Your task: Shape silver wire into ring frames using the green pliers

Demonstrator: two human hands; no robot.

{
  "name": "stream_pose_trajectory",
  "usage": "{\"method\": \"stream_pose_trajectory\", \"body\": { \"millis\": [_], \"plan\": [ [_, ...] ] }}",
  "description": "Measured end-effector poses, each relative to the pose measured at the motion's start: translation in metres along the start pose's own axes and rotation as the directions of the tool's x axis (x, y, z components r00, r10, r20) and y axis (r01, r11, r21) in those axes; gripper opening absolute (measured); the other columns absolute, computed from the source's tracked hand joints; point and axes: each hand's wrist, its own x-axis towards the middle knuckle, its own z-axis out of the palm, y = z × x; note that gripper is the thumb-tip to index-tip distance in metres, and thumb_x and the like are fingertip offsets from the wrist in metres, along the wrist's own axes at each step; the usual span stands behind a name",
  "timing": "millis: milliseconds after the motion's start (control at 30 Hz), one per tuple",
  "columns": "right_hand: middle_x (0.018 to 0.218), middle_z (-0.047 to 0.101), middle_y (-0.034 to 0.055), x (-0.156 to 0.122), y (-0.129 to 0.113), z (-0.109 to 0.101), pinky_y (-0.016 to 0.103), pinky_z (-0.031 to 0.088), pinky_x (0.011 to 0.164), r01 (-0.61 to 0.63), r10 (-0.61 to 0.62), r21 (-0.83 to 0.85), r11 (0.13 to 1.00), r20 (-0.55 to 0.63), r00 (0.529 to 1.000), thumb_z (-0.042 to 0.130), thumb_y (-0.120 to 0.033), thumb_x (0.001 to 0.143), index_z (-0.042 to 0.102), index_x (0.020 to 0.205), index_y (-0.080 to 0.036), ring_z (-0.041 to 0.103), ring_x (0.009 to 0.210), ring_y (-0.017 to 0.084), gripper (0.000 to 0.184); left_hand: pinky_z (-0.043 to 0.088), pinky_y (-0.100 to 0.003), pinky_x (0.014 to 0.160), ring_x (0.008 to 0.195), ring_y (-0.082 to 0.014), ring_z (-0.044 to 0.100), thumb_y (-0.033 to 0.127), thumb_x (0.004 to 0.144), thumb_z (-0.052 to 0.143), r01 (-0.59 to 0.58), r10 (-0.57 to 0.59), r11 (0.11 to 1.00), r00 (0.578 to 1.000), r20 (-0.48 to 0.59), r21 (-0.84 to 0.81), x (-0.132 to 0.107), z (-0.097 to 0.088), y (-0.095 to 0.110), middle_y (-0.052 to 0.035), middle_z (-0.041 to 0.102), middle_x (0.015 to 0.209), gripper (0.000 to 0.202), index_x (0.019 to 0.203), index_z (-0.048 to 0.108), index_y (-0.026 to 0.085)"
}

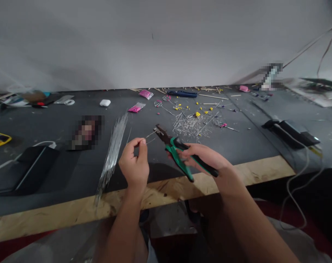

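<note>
My left hand pinches a thin wire between thumb and forefinger. From the pinch the wire reaches rightward to the jaws of a pair of pliers with green and black handles. Around those handles my right hand is closed, with the handles somewhat spread and the jaws at the wire; whether they grip it I cannot tell. A long bundle of straight silvery wires lies left of my left hand. Beyond the pliers is a heap of short cut wire pieces.
Pink packets, small yellow bits and a dark blue cutter-like tool lie toward the wall. A white earphone case sits further left. At the right, a black device trails white cables. Pale wood edges the table.
</note>
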Motion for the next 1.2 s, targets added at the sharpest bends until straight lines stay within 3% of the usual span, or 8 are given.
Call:
{"method": "stream_pose_trajectory", "body": {
  "millis": [133, 267, 367, 533, 733, 900, 1067, 1200],
  "plan": [
    [0.084, 0.068, 0.0044, -0.005, -0.015, -0.02, 0.029, 0.049, 0.079, -0.006, -0.033, -0.172, 0.985, -0.221, 0.975, 0.061, -0.025, 0.069, 0.068, 0.082, -0.019, 0.062, 0.083, 0.02, 0.016, 0.046, -0.025, 0.073, 0.076, -0.0143, 0.061, 0.035, 0.082, 0.057, 0.221, -0.21, 0.965, 0.974, 0.087, -0.141, -0.003, -0.002, 0.002, -0.0018, 0.066, 0.08, 0.02, 0.088, 0.065, 0.018],
    [0.097, 0.068, 0.0047, -0.012, -0.019, -0.024, 0.032, 0.048, 0.081, 0.016, -0.03, -0.082, 0.997, -0.167, 0.986, 0.061, -0.021, 0.068, 0.068, 0.081, -0.019, 0.061, 0.09, 0.02, 0.015, 0.046, -0.024, 0.071, 0.075, -0.0134, 0.06, 0.036, 0.081, 0.058, 0.318, -0.294, 0.92, 0.946, 0.134, -0.227, -0.003, 0.004, 0.003, -0.0019, 0.066, 0.081, 0.02, 0.087, 0.064, 0.017],
    [0.095, 0.068, 0.0056, -0.015, -0.016, -0.018, 0.034, 0.048, 0.08, -0.017, 0.015, -0.014, 1.0, -0.116, 0.993, 0.06, -0.019, 0.067, 0.068, 0.082, -0.018, 0.062, 0.088, 0.021, 0.018, 0.047, -0.026, 0.077, 0.082, -0.0141, 0.061, 0.033, 0.079, 0.061, 0.358, -0.314, 0.88, 0.931, 0.184, -0.311, -0.004, 0.011, 0.005, -0.004, 0.067, 0.087, 0.019, 0.089, 0.064, 0.017],
    [0.088, 0.067, 0.0032, -0.016, -0.013, -0.007, 0.029, 0.042, 0.083, -0.112, 0.099, -0.123, 0.986, -0.107, 0.989, 0.06, -0.018, 0.068, 0.069, 0.093, -0.017, 0.06, 0.085, 0.018, 0.026, 0.047, -0.029, 0.088, 0.099, -0.0155, 0.06, 0.029, 0.079, 0.063, 0.492, -0.346, 0.698, 0.868, 0.356, -0.52, -0.006, 0.011, 0.004, -0.0059, 0.065, 0.105, 0.027, 0.105, 0.059, 0.02],
    [0.081, 0.062, 0.001, -0.015, -0.012, 0.002, 0.026, 0.04, 0.075, -0.146, 0.123, -0.203, 0.968, -0.124, 0.985, 0.061, -0.021, 0.068, 0.067, 0.087, -0.017, 0.054, 0.078, 0.016, 0.02, 0.049, -0.023, 0.081, 0.089, -0.0114, 0.062, 0.023, 0.074, 0.069, 0.587, -0.336, 0.622, 0.798, 0.5, -0.518, -0.007, 0.008, 0.005, -0.002, 0.067, 0.097, 0.029, 0.101, 0.06, 0.02],
    [0.083, 0.061, 0.0007, -0.015, -0.011, 0.004, 0.026, 0.039, 0.072, -0.173, 0.143, -0.24, 0.955, -0.137, 0.98, 0.061, -0.024, 0.069, 0.066, 0.093, -0.018, 0.052, 0.078, 0.016, 0.025, 0.051, -0.022, 0.069, 0.072, -0.0097, 0.063, 0.025, 0.077, 0.065, 0.609, -0.384, 0.623, 0.785, 0.486, -0.491, -0.009, 0.011, 0.007, -0.001, 0.068, 0.084, 0.022, 0.097, 0.062, 0.018],
    [0.082, 0.061, 0.001, -0.017, -0.009, 0.005, 0.025, 0.04, 0.069, -0.193, 0.157, -0.245, 0.95, -0.159, 0.975, 0.063, -0.025, 0.07, 0.066, 0.096, -0.017, 0.052, 0.075, 0.015, 0.028, 0.052, -0.023, 0.062, 0.061, -0.01, 0.063, 0.03, 0.082, 0.059, 0.576, -0.414, 0.683, 0.812, 0.411, -0.45, -0.011, 0.01, 0.004, 0.0005, 0.066, 0.072, 0.015, 0.087, 0.065, 0.017],
    [0.081, 0.063, 0.0001, -0.019, -0.007, 0.002, 0.025, 0.041, 0.07, -0.183, 0.14, -0.279, 0.943, -0.166, 0.976, 0.063, -0.027, 0.071, 0.068, 0.091, -0.019, 0.053, 0.075, 0.015, 0.022, 0.053, -0.028, 0.061, 0.065, -0.0138, 0.065, 0.033, 0.081, 0.059, 0.54, -0.426, 0.723, 0.839, 0.338, -0.431, -0.006, 0.008, -0.002, -0.0024, 0.069, 0.077, 0.02, 0.091, 0.065, 0.017]
  ]
}}
